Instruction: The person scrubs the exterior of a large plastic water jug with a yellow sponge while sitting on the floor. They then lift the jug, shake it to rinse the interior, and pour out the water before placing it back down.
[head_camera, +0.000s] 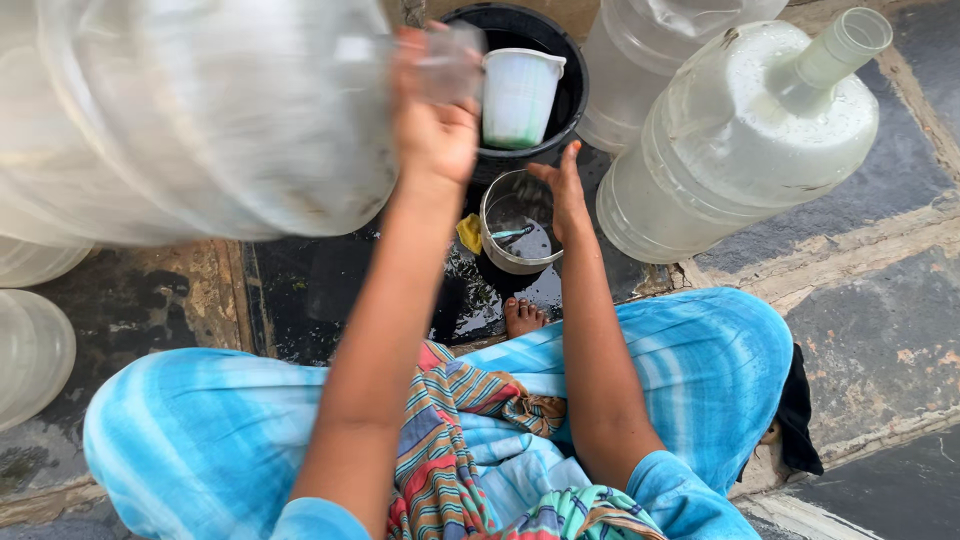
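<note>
Left hand (432, 120) clenched on neck of big clear plastic water jug (190, 120), at eleven o'clock: bulky, light, slippery wet. Right hand (565, 195) open on steel pot (515, 222) rim.

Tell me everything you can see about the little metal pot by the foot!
The metal pot is small, round and silvery, and it looks like steel. It stands upright on the wet dark floor, just in front of the black bucket. A little water lies inside, with something thin and bluish. The right hand touches its rim. A yellow scrap lies against its left side.
</note>
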